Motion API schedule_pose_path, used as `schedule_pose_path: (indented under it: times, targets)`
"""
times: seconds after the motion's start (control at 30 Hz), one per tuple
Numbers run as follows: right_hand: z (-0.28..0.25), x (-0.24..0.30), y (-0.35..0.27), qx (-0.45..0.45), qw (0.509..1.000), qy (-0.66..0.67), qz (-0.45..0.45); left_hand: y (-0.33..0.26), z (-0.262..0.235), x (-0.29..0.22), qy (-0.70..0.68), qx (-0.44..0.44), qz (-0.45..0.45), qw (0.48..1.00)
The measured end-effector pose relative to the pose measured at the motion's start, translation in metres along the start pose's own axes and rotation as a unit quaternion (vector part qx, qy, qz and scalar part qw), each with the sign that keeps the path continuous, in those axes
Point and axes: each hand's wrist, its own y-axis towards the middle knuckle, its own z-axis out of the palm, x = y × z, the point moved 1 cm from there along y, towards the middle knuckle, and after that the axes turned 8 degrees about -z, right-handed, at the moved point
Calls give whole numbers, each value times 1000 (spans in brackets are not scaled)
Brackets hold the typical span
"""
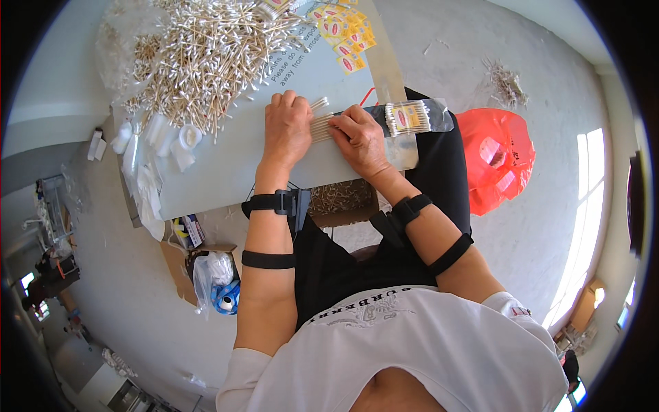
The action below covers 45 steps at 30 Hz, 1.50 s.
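My left hand (287, 129) is closed with its fingers curled on the table, at the left ends of a small row of cotton swabs (320, 130). At the other ends of the row, my right hand (361, 142) pinches with thumb and bent fingers. A few swab tips stick out above, between the two hands. Just right of my right hand, a clear plastic packet of cotton swabs (410, 117) with a yellow label lies at the table's right edge, overhanging it. A large heap of loose cotton swabs (213, 58) covers the far left of the table (226, 168).
Yellow labels (351, 42) lie scattered at the far edge. White rolls (165, 137) and plastic film sit at the left edge. Beneath the table is a box of swabs (340, 198). A red plastic bag (491, 185) stands right; a cardboard box (180, 275) stands on the floor, left.
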Motion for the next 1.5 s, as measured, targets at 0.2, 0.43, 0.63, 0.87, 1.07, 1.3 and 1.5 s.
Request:
schedule_pose_path:
  times: [0.2, 0.43, 0.63, 0.87, 1.07, 1.3, 1.5]
  targets:
    - [-1, -1, -3, -25, 997, 58, 46, 0, -7, -2, -17, -11, 4, 1000]
    - [-2, -1, -4, -17, 998, 55, 36, 6, -1, -2, 13, 46, 20, 999]
    - [0, -3, -3, -40, 994, 85, 50, 4, -3, 3, -1, 31, 25, 999]
    - [-4, -7, -4, -80, 979, 152, 111, -26, -37, -11, -57, 32, 0, 998]
    - [-3, -7, -3, -81, 981, 149, 99, -43, -32, 0, -139, 24, -60, 988]
    - [-4, -4, -3, -63, 981, 148, 106, 23, -18, 43, 23, -161, -130, 978]
    - [-3, -4, -2, -61, 979, 157, 112, 63, -18, 61, 163, -114, 51, 979]
